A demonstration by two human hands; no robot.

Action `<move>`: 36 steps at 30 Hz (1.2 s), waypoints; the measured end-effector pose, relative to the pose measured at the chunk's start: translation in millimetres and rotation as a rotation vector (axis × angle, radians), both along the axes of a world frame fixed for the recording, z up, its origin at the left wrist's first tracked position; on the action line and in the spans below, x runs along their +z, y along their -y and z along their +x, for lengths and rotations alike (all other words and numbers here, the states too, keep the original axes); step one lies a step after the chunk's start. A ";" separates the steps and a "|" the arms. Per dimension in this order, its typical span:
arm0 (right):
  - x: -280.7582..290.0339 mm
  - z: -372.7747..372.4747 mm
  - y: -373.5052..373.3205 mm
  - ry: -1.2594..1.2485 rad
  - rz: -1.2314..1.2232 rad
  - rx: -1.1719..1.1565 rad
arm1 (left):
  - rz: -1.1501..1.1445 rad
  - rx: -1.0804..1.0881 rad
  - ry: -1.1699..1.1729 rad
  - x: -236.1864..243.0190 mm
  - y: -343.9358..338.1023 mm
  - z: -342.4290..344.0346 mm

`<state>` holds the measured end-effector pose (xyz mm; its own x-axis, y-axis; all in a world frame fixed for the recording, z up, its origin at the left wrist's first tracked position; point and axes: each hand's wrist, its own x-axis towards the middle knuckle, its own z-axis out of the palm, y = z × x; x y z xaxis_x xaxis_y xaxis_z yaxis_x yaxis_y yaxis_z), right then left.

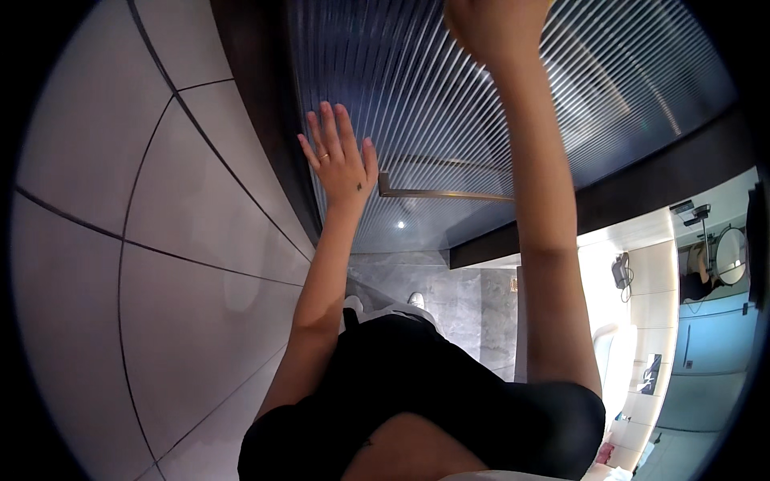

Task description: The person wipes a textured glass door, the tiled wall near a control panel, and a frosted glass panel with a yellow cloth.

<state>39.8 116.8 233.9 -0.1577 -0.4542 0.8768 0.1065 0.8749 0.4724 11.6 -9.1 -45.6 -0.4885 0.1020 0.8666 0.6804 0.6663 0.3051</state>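
Note:
My left hand point(341, 164) is spread out, fingers apart, at the left side of a ribbed glass door point(437, 112). It seems to lie flat on the glass and holds nothing. Just right of its wrist a slim metal handle bar point(441, 193) runs across the door, its other end passing behind my right forearm. My right hand point(499, 28) reaches far up the same glass at the upper edge of the view. Its fingers are cut off there, so whether it holds anything is hidden.
A dark frame point(269, 104) borders the door, and a large-tiled pale wall point(200, 192) rises close on my left. The floor point(461, 301) is grey tile. At the right are a lit white counter point(613, 353), a wall mirror point(714, 337) and a small round mirror point(731, 255).

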 end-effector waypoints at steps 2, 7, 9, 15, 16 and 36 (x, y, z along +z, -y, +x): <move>29.4 -5.6 4.8 -0.137 0.027 0.196 | 0.005 -0.018 0.007 -0.3 -5.0 3.7; 24.9 -34.2 14.1 -0.229 0.052 0.167 | 0.001 -0.052 0.021 -2.2 -1.8 6.1; -7.8 -44.3 34.5 -0.008 0.026 0.166 | -0.015 -0.019 0.037 -4.5 16.2 1.0; -131.7 -23.9 34.4 0.299 0.102 0.009 | 0.015 -0.141 0.097 3.8 16.7 13.0; -151.7 -20.5 30.7 0.350 0.118 0.011 | 0.001 -0.153 0.109 1.0 15.2 14.3; -120.3 81.8 -165.6 0.217 0.188 -0.151 | 0.157 -0.303 -0.230 69.8 -22.4 16.5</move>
<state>121.6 282.5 113.6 -0.4102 -0.5618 0.7184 0.1078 0.7523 0.6499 28.0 13.4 24.2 -0.2482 0.0697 0.9662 0.9012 0.3824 0.2039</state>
